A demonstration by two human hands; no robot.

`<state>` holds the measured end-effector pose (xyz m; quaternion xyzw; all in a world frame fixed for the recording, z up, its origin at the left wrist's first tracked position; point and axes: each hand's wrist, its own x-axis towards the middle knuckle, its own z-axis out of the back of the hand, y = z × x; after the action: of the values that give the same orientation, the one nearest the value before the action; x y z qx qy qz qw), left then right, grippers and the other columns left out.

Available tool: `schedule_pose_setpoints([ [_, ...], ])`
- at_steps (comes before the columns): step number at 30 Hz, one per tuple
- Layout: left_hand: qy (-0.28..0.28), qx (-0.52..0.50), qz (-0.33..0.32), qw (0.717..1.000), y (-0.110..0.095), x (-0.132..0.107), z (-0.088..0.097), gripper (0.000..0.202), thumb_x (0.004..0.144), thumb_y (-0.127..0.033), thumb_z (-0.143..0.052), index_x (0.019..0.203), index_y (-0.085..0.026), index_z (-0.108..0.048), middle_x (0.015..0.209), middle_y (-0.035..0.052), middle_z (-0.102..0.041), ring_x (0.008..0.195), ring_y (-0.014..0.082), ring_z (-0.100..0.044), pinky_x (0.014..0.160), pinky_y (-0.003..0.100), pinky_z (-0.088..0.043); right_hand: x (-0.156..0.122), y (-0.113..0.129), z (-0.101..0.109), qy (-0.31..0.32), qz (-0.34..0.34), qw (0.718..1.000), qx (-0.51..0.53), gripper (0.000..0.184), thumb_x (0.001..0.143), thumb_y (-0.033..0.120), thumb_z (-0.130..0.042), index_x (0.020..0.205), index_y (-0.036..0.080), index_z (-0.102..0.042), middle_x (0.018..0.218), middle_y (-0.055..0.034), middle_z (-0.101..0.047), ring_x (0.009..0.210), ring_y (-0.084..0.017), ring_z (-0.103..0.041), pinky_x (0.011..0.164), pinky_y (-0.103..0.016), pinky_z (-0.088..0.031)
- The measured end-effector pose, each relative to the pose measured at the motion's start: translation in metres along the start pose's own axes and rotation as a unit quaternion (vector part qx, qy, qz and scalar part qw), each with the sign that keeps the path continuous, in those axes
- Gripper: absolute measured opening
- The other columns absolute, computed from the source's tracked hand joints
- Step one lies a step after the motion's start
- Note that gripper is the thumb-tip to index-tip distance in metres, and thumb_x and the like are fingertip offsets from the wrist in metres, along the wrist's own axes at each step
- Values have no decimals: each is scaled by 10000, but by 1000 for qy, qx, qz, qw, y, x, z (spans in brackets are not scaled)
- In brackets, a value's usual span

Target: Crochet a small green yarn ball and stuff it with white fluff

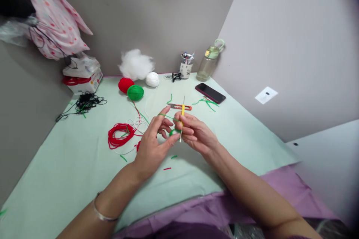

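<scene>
My right hand (198,130) grips a crochet hook (183,110) with a yellow handle. One slim metal end points up and away, and the other shows below the fingers. My left hand (154,142) is beside it, with green yarn (167,115) running from its raised index finger across to the hook. Between the hands, a small green piece (172,132) is pinched by the left thumb and fingers, which partly hide it. Past my fingers lies a pair of orange-handled thread snips (181,107).
Red yarn ball (125,85), green yarn ball (135,92), white yarn ball (152,79) and fluffy stuffing (136,63) sit at the back. Left are a red yarn coil (120,135) and black tangle (86,101). A phone (210,93), bottle (208,63) and pen cup (186,67) stand right.
</scene>
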<state>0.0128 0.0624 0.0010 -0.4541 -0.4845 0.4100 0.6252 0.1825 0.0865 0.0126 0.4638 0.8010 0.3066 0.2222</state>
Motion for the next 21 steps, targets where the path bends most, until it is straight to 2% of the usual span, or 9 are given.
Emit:
schedule_pose_setpoints([
  [3, 20, -51, 31, 998, 1, 3, 4, 675, 876, -333, -728, 1502, -279, -480, 1046, 27, -693, 881, 164, -608, 801, 305, -486, 0, -3, -3, -19, 25, 999, 15, 191, 802, 239, -836, 882, 131, -700, 716, 9, -655, 466, -12, -373, 356, -48, -339],
  [7, 9, -126, 56, 990, 1, 5, 7, 806, 815, -319, -798, 1536, -280, -438, 905, -14, -659, 839, 158, -635, 761, 285, -515, 0, -6, -7, -37, 45, 998, 16, 238, 762, 282, -881, 859, 127, -729, 776, -33, -692, 524, -22, -427, 407, -58, -383],
  [10, -20, -130, 49, 990, -1, 6, 8, 889, 743, -261, -854, 1534, -274, -449, 843, -38, -609, 872, 156, -633, 776, 263, -518, -1, -7, -11, -43, 60, 997, -24, 257, 749, 338, -890, 804, 131, -748, 791, -37, -687, 522, -26, -388, 393, -90, -345],
  [14, -34, -127, 69, 989, -7, 7, 11, 1006, 713, -278, -883, 1579, -235, -374, 836, -40, -614, 796, 140, -617, 679, 242, -511, -3, -10, -12, -69, 118, 986, -90, 235, 782, 392, -864, 827, 174, -789, 823, -20, -679, 534, -38, -355, 413, -137, -300],
  [16, -35, -137, 88, 986, -10, 8, 13, 1014, 732, -302, -874, 1592, -222, -343, 833, -40, -635, 726, 128, -615, 651, 246, -515, -4, -12, -12, -77, 169, 972, -142, 194, 824, 396, -833, 838, 204, -809, 846, -14, -686, 588, -54, -422, 508, -159, -389],
  [18, -35, -153, 99, 983, -12, 9, 15, 998, 739, -311, -867, 1584, -204, -349, 834, -38, -654, 687, 122, -626, 664, 259, -534, -4, -14, -10, -51, 217, 953, -204, 149, 854, 384, -811, 851, 235, -825, 913, -25, -711, 734, -98, -555, 680, -213, -493],
  [21, -35, -183, 106, 977, -12, 11, 17, 995, 742, -318, -861, 1578, -174, -341, 844, -30, -675, 712, 133, -660, 723, 281, -562, -5, -16, -9, -6, 252, 921, -296, 109, 895, 355, -773, 926, 270, -834, 1053, -54, -723, 960, -190, -650, 863, -338, -540],
])
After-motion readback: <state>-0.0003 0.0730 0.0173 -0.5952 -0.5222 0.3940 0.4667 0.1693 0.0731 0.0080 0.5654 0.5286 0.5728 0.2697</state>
